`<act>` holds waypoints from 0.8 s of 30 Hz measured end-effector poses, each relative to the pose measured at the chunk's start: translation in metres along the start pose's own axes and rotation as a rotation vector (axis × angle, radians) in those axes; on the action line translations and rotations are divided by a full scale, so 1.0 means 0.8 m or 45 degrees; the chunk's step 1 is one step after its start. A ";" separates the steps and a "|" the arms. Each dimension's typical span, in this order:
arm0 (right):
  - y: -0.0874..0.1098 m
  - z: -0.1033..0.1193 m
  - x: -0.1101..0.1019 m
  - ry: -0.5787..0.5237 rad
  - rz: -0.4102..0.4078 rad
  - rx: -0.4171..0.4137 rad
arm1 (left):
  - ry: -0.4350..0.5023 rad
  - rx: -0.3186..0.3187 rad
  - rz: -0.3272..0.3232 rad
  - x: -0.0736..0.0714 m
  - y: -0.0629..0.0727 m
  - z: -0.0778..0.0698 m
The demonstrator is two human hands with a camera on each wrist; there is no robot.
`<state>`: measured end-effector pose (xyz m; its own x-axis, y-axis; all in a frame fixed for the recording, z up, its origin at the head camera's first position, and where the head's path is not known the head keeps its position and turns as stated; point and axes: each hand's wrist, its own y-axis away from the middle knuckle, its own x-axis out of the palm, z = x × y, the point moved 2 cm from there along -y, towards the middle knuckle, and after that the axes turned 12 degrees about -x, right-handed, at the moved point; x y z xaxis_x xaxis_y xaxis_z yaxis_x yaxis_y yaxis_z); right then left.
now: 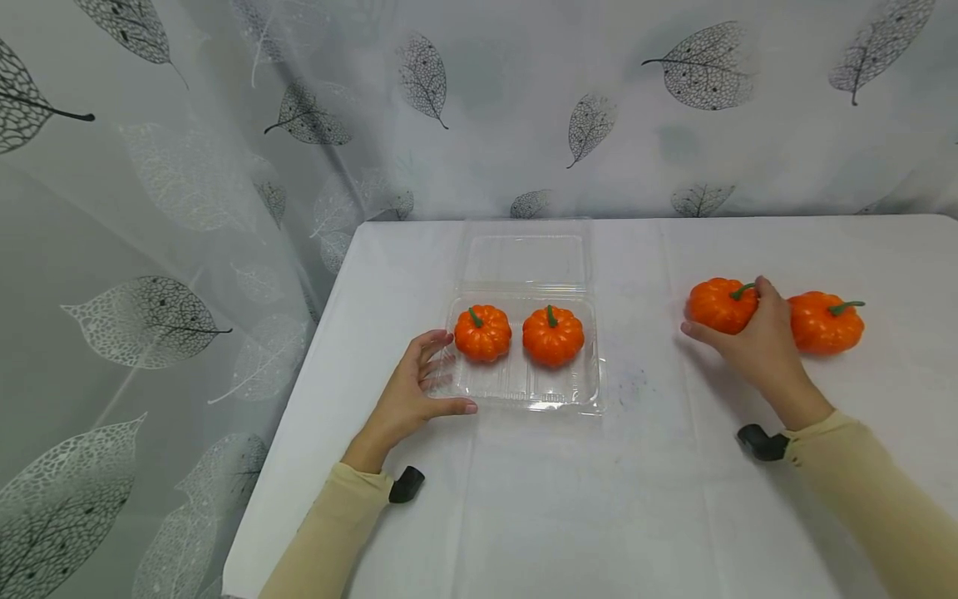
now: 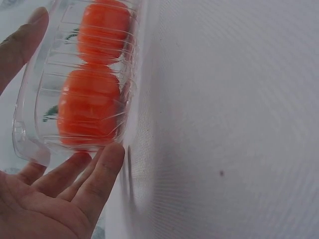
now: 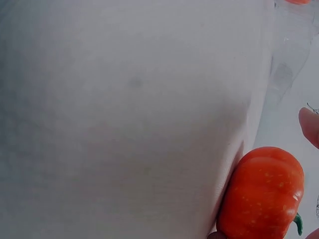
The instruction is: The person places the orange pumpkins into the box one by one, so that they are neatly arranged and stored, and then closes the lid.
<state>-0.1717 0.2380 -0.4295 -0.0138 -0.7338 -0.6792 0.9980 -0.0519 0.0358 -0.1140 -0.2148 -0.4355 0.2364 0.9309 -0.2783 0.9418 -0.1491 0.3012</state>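
Note:
Two orange toy pumpkins sit side by side in a clear plastic clamshell box, the left pumpkin and the right pumpkin, both stems up. At the box's left end is my left hand, fingers spread along that side and thumb near the front corner. The left wrist view shows its fingertips right at the box end. Over on the right, my right hand spans a third pumpkin. In the right wrist view, its thumb stands apart from that pumpkin.
Just right of my right hand lies another pumpkin, its stem pointing right. The box's lid is folded back toward the far table edge. A white cloth covers the table; a leaf-patterned curtain hangs behind and at the left.

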 end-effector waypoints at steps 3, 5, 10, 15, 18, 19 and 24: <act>0.000 0.000 -0.001 0.000 0.009 0.009 | -0.007 0.000 -0.003 0.000 0.001 -0.001; 0.000 0.000 -0.001 -0.002 0.012 0.011 | -0.011 -0.002 -0.007 0.000 0.001 -0.001; -0.001 -0.002 -0.002 -0.015 0.015 -0.004 | -0.006 -0.002 -0.014 0.000 0.001 0.000; -0.003 -0.005 -0.002 -0.022 0.026 -0.014 | -0.014 -0.007 -0.017 0.000 0.002 -0.002; -0.004 -0.006 -0.003 -0.029 0.028 -0.019 | -0.022 -0.013 -0.019 0.000 0.002 -0.002; -0.005 -0.007 -0.003 -0.032 0.027 -0.022 | -0.022 -0.014 -0.019 0.000 0.002 -0.002; -0.006 -0.008 -0.001 -0.034 0.039 -0.017 | -0.007 -0.013 -0.015 0.000 0.002 -0.001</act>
<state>-0.1762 0.2431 -0.4338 0.0152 -0.7527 -0.6582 0.9987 -0.0203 0.0464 -0.1125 -0.2146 -0.4345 0.2267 0.9309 -0.2865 0.9420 -0.1348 0.3074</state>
